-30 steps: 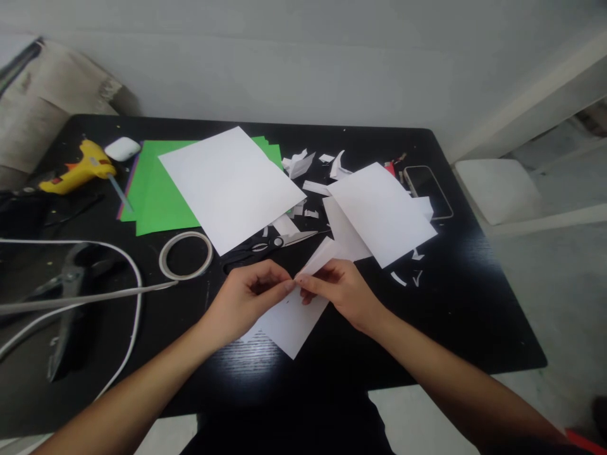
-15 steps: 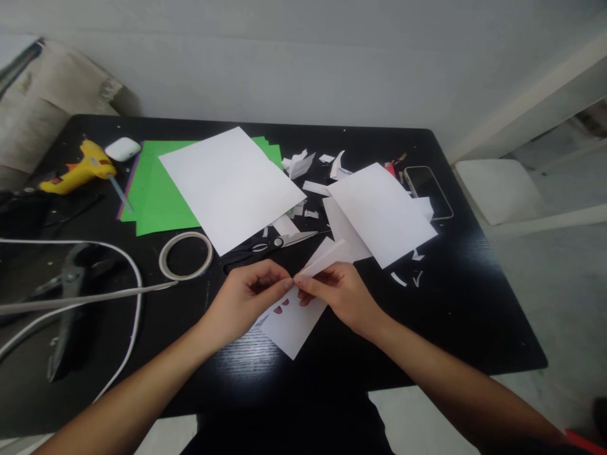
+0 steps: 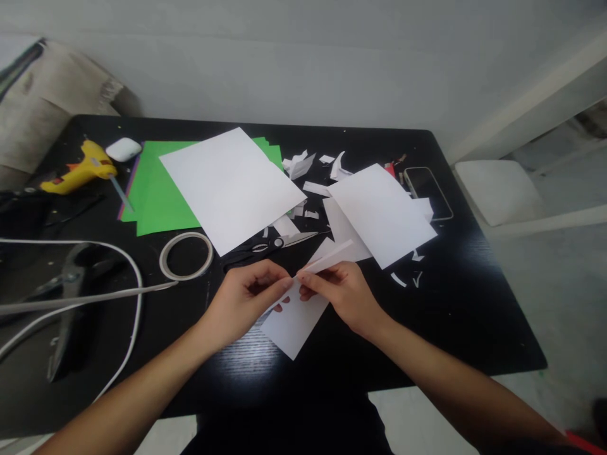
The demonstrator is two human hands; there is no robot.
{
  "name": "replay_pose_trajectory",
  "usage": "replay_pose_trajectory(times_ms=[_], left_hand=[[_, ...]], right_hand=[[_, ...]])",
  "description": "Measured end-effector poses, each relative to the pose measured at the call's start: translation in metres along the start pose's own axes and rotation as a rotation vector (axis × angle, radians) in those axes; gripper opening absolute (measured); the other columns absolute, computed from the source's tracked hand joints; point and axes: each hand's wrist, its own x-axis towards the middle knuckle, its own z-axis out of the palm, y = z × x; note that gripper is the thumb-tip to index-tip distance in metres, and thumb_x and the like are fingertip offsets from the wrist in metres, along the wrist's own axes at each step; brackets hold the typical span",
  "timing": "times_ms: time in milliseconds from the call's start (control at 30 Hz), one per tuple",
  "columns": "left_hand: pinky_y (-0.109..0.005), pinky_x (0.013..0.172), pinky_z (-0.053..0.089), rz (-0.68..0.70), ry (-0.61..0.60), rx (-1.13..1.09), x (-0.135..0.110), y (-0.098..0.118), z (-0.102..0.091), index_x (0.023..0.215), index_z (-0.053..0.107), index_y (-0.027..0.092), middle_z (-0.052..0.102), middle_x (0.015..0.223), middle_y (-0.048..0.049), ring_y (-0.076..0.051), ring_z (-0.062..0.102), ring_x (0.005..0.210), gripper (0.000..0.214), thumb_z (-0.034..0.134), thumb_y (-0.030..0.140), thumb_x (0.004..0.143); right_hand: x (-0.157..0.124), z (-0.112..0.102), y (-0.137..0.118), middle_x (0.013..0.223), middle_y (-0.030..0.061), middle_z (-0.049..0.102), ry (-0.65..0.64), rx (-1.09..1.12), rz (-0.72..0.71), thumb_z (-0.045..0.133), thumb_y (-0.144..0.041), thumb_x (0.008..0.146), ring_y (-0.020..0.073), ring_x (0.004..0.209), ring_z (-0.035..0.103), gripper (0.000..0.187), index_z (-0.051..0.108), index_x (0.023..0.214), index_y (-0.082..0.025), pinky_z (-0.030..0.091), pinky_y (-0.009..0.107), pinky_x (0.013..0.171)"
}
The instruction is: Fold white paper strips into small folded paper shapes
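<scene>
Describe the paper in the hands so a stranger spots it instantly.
Over the black table, the left hand and right hand nearly meet. Both pinch a narrow-looking white paper, slanting away rightward. Unlike the white sheets lying around, it is held between fingers.

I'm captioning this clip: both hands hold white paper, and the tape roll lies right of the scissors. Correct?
Not quite: the head view shows the tape roll left of the scissors. The left hand and right hand do hold white paper.
</scene>
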Motion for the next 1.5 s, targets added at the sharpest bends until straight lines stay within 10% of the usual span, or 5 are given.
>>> replay_pose_trajectory(times_ms=[1500], left_hand=[[-0.021,0.057,0.053,0.009,0.07,-0.009,0.0,-0.0028,-0.0009,0.083,0.071,0.015,0.071,0.069,-0.0006,-0.012,0.066,0.059,0.014,0.074,0.028,0.089]], right_hand=[[0.0005,0.0002,-0.0005,0.074,0.0006,0.074,0.085,0.021,-0.036,0.087,-0.035,0.078,0.0153,0.068,0.071,0.017,0.079,0.081,-0.02,0.063,0.032,0.072]])
